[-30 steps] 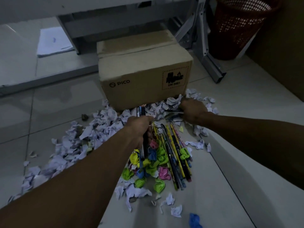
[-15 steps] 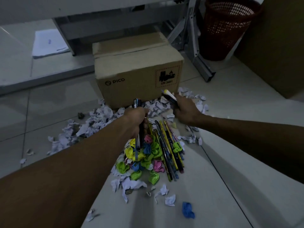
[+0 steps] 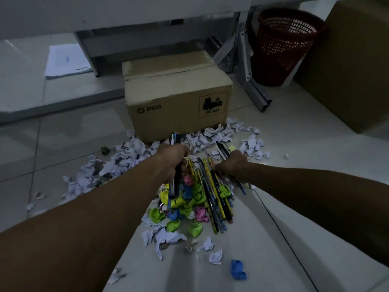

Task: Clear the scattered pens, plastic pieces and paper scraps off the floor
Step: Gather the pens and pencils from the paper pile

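Note:
A row of pens and pencils [image 3: 212,199] lies on the tiled floor in front of a cardboard box [image 3: 179,102]. Bright green, pink and blue plastic pieces [image 3: 185,203] are heaped just left of them. Crumpled white paper scraps [image 3: 117,163] spread to the left, along the box and to the right. My left hand [image 3: 172,163] grips a bundle of dark pens [image 3: 175,182] held upright over the pile. My right hand [image 3: 231,165] grips a black pen [image 3: 223,150] at the right edge of the pens.
A red mesh waste basket [image 3: 286,45] stands at the back right beside grey metal desk legs [image 3: 248,76]. A large brown box [image 3: 355,66] fills the right side. A sheet of paper [image 3: 65,62] lies at the back left. One blue plastic piece [image 3: 237,269] lies alone near me.
My right hand has come down from in front of the box to the right edge of the pen row, with its pen. My left hand keeps its bundle over the pile.

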`<state>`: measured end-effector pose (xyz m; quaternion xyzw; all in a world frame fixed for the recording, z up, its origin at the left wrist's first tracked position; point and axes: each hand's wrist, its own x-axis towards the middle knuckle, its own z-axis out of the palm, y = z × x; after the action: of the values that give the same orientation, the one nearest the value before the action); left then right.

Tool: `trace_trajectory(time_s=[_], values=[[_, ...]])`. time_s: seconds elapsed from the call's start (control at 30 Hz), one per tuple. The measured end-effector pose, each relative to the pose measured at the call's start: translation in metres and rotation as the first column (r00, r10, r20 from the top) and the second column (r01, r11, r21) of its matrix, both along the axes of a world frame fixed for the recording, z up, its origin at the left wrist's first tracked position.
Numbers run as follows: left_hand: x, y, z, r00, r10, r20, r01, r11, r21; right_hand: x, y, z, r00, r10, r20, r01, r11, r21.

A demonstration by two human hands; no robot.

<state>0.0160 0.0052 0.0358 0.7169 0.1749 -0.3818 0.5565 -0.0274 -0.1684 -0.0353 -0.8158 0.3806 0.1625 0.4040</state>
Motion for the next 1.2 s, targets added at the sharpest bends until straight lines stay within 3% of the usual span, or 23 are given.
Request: trace_trajectory(time_s=[0.13, 0.23, 0.4, 0.57, 1.0, 1.1, 1.2], values=[[0.000, 0.010, -0.004, 1.000, 0.004, -0.017, -0.004, 0.999, 0.040, 0.005, 0.010, 0.000, 1.000, -0.023, -0.013, 0.022, 0.999, -0.025], [0.000, 0.012, -0.005, 1.000, 0.016, -0.016, -0.015, 0.999, 0.031, 0.009, 0.015, 0.002, 0.999, -0.013, -0.048, 0.015, 0.999, 0.049], [0.000, 0.015, -0.002, 1.000, 0.016, -0.008, -0.016, 0.999, 0.045, 0.013, 0.032, 0.003, 0.999, 0.034, -0.025, -0.038, 0.989, -0.142], [-0.002, 0.013, -0.001, 1.000, 0.015, -0.004, -0.015, 0.998, 0.054, 0.010, 0.036, 0.003, 0.990, 0.101, -0.102, -0.116, 0.982, -0.150], [-0.002, 0.011, 0.005, 0.999, 0.046, 0.014, -0.046, 0.999, 0.011, 0.007, 0.020, 0.014, 0.957, 0.262, -0.127, -0.283, 0.940, -0.193], [-0.003, 0.013, 0.004, 0.998, 0.062, 0.000, -0.062, 0.998, 0.013, 0.011, 0.008, 0.016, 0.978, 0.197, -0.063, -0.204, 0.971, -0.124], [-0.006, 0.011, 0.006, 0.996, 0.088, -0.022, -0.089, 0.996, -0.018, 0.010, -0.001, 0.022, 0.998, 0.011, 0.058, -0.017, 0.994, 0.109]])
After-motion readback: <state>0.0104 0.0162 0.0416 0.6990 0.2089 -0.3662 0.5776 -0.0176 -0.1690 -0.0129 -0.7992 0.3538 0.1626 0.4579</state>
